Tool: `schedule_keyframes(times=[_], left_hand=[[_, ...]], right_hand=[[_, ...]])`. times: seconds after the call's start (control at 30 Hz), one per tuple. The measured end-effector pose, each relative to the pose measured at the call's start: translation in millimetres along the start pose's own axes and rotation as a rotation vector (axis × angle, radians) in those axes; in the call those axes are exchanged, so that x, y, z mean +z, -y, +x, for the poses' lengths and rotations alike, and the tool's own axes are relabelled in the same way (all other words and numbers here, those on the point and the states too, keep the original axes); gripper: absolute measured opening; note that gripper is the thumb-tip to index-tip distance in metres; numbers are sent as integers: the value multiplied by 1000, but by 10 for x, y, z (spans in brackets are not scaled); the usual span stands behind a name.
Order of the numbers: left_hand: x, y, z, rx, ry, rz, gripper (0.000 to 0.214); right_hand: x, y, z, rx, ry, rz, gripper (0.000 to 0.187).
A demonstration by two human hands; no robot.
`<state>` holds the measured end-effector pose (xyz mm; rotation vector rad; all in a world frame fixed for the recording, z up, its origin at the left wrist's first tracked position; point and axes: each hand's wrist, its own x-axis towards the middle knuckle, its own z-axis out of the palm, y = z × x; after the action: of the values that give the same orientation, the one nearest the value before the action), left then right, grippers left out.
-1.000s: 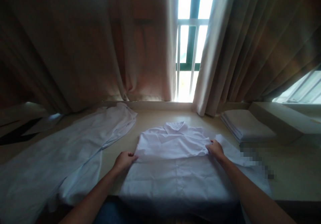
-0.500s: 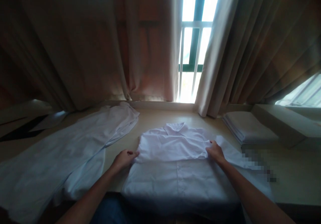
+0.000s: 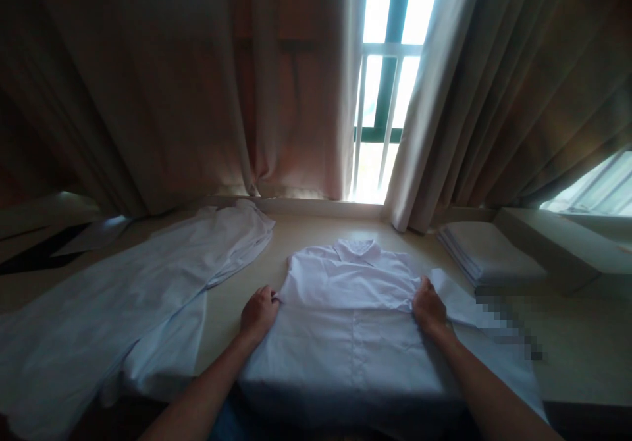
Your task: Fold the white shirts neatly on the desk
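A white collared shirt [image 3: 353,283] lies in front of me, its collar toward the window and its lower part reaching the near table edge. My left hand [image 3: 260,311] is closed on the shirt's left side, fingers pinching the cloth. On the opposite side, my right hand [image 3: 429,304] grips the shirt's edge in the same way. Between the hands the upper layer of cloth is bunched in shallow creases. Beyond my right hand, a flat piece of white cloth [image 3: 459,299] sticks out to the right; whether it belongs to the shirt I cannot tell.
A heap of white garments [image 3: 162,283] covers the table's left side. Folded white cloth [image 3: 488,250] is stacked at the back right beside a pale box [image 3: 557,240]. Curtains [image 3: 296,118] hang behind the table [image 3: 587,336], with a barred window [image 3: 378,99] between them.
The shirt's upper part has shifted slightly to the right and away from me, with both hands on it. My left hand has turned, its fingers now curled tighter around the cloth.
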<state>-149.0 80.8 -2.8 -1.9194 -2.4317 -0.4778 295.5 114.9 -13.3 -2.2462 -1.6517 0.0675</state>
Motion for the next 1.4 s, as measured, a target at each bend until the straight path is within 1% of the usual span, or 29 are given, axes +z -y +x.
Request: schedule_keyframes(times=[0.07,0.13,0.2,0.27,0.33,0.4,0.43,0.5,0.57,0.63,0.73,0.8,1.0,1.17,1.4], left_hand=[[55,-63,-26,25,-80,46,17],[82,-83,-79,7,-113,71,18],[60,-80,-135,-27,-117,62,22],[-11,-90,-175,-29,-156,31,28],[-104,-148,-194,35,-219,-8,34],[-173,-251,-200,178,-235,-30,42],[-185,-308,-203,260,-211,-29,46],[-150,-402,-215,383,-104,-1,55],[-46,-441,-234,405,31,34,57],[88,-424,-250,375,121,53,57],[236,-363,-261,355,151,62,60],[268,-342,-264,357,143,67,61],[244,-370,-282,364,96,74,61],[250,-393,-285,351,94,97,61],[250,-396,-297,362,74,130,61]], right_hand=[[-7,7,3,0,-6,8,43],[-32,3,-4,-47,-21,7,44],[-84,-2,-22,-124,-66,-18,47],[-155,2,-56,-202,-133,-44,48],[-226,16,-118,-265,-189,-48,45],[-275,33,-219,-327,-211,-38,41],[-287,39,-287,-365,-209,-34,40],[-281,42,-445,-458,-180,-30,38],[-237,28,-610,-553,-130,-22,39],[-169,1,-748,-608,-77,-11,41],[-70,-41,-864,-574,-22,4,43],[-30,-55,-889,-531,-12,9,43],[-14,-53,-914,-500,-82,-10,43],[6,-85,-924,-496,-156,-16,43],[87,-106,-918,-457,-208,-8,41]])
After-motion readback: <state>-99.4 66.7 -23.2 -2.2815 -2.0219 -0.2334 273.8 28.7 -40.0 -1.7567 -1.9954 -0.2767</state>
